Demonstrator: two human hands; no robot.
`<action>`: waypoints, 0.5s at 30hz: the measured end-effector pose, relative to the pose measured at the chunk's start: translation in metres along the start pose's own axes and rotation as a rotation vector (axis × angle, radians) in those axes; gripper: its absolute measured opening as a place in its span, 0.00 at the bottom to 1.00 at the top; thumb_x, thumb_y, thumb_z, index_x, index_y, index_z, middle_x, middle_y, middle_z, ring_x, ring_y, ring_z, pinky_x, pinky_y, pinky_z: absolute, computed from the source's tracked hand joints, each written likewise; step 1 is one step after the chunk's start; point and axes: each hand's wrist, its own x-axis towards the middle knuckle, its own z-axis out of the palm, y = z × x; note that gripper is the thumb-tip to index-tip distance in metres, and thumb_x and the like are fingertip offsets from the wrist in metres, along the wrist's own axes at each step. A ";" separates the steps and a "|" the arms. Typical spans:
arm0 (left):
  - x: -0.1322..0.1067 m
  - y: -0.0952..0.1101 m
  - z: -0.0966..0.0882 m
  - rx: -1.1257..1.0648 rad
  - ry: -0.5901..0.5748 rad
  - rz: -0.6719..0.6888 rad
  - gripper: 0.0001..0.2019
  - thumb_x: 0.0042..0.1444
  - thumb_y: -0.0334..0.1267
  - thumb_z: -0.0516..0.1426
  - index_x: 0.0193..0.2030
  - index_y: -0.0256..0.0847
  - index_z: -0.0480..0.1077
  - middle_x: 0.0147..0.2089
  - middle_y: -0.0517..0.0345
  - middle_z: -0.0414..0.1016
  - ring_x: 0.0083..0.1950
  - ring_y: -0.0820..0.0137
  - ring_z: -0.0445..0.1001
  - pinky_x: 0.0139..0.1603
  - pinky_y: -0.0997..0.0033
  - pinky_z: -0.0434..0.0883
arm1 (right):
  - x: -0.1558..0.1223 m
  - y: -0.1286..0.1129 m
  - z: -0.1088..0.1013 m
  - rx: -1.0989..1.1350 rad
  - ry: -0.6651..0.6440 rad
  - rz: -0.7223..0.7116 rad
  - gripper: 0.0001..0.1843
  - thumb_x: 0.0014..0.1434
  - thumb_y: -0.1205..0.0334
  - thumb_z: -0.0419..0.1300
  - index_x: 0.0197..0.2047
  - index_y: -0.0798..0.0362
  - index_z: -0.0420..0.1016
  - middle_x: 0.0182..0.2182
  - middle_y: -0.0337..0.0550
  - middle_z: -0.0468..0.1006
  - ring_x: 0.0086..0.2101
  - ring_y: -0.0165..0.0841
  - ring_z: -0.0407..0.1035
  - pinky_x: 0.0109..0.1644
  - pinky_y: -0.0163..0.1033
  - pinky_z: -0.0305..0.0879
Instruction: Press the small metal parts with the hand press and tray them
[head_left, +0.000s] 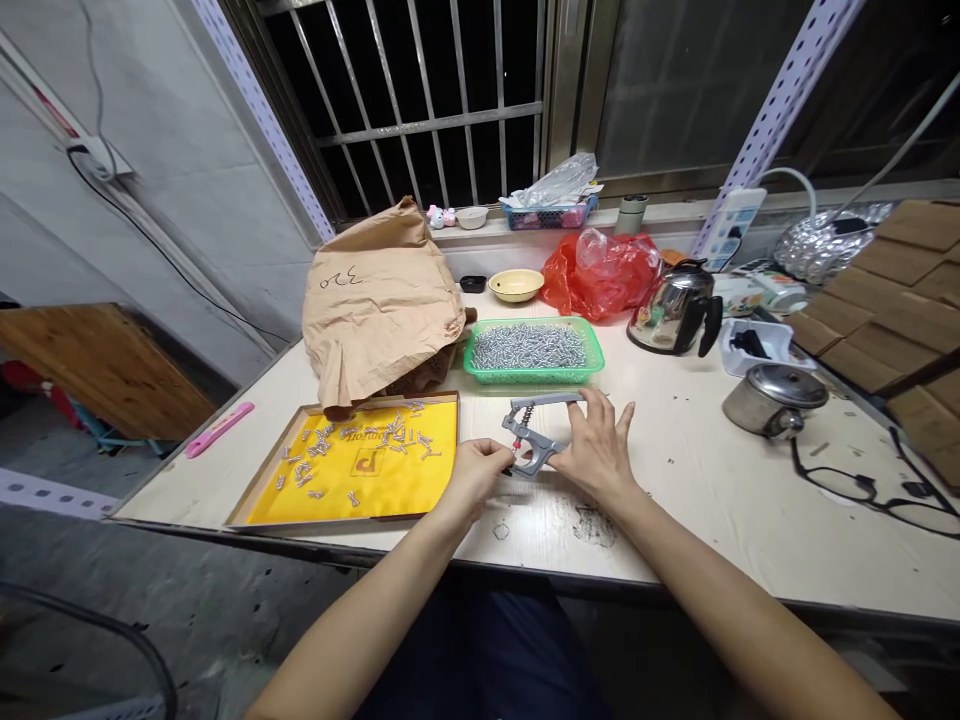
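Note:
A grey hand press tool (pixel 534 448) with a lever on top, a spring and a small red part stands near the table's front edge. My right hand (pixel 600 445) grips it from the right, with fingers on the lever and the thumb lower at the body. At the tool's left side my left hand (pixel 480 470) is closed in a pinch by the red part; whatever it pinches is too small to make out. Behind the tool is a green basket (pixel 534 377) full of small silvery metal pieces. Similar pieces are scattered over a yellow-lined tray (pixel 409 485) to the left.
A brown paper bag (pixel 382 300) leans behind the tray, and a pink cutter (pixel 220 430) lies left. Farther back are a cream bowl (pixel 516 286) and red plastic bag (pixel 600 275). A kettle (pixel 671 310), metal pot (pixel 772 400) and glasses (pixel 832 482) occupy the right.

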 end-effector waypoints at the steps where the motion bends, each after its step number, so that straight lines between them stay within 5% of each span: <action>1: 0.000 0.000 0.003 -0.026 0.010 0.004 0.06 0.32 0.31 0.58 0.13 0.35 0.64 0.14 0.63 0.61 0.19 0.81 0.56 0.20 0.79 0.51 | 0.000 0.000 0.000 0.009 -0.006 0.019 0.41 0.49 0.33 0.45 0.51 0.61 0.64 0.55 0.61 0.58 0.57 0.51 0.48 0.56 0.69 0.32; 8: 0.008 -0.007 0.012 -0.344 0.085 -0.002 0.04 0.36 0.33 0.57 0.19 0.34 0.67 0.22 0.59 0.67 0.25 0.77 0.63 0.24 0.78 0.59 | 0.003 0.007 0.004 0.028 -0.035 0.110 0.48 0.45 0.30 0.45 0.54 0.64 0.60 0.60 0.64 0.49 0.60 0.53 0.39 0.56 0.70 0.33; 12: 0.043 0.025 0.011 -0.217 0.195 0.113 0.06 0.43 0.34 0.60 0.25 0.33 0.69 0.25 0.57 0.69 0.27 0.76 0.66 0.26 0.77 0.62 | 0.002 0.013 0.007 0.027 -0.085 0.140 0.50 0.43 0.28 0.46 0.54 0.66 0.60 0.60 0.65 0.48 0.60 0.53 0.37 0.56 0.70 0.31; 15: 0.074 0.058 0.011 -0.027 0.206 0.184 0.12 0.53 0.40 0.56 0.39 0.31 0.69 0.37 0.53 0.71 0.36 0.71 0.70 0.35 0.69 0.69 | 0.001 0.014 0.010 0.027 -0.104 0.132 0.51 0.43 0.28 0.46 0.53 0.66 0.60 0.60 0.66 0.48 0.60 0.53 0.37 0.56 0.70 0.31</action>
